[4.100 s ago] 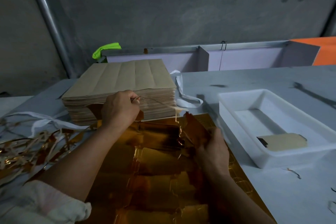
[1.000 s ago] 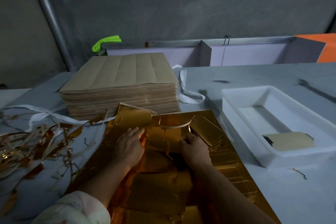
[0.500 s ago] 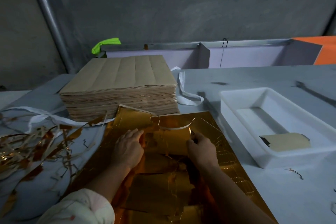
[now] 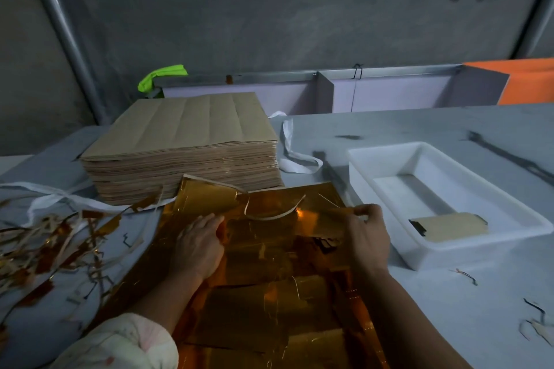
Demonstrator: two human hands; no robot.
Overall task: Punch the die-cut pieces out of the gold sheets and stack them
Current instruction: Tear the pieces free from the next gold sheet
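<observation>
A gold die-cut sheet lies flat on the grey table in front of me, partly torn, with loose curled strips on it. My left hand rests flat on the sheet, fingers straight, pressing it down. To the right, my right hand pinches a gold piece at the sheet's right edge between thumb and fingers. A tall stack of brown-backed sheets stands just behind the gold sheet. One punched piece lies brown side up in the white tray.
A heap of gold and brown scrap strips covers the table at the left. White straps lie beside the stack. Small scraps dot the table at the right. A grey wall and low partition stand behind.
My left hand came down from the stack's front edge onto the sheet. My right hand has shifted right and lifted slightly, now pinching a gold piece at the sheet's edge.
</observation>
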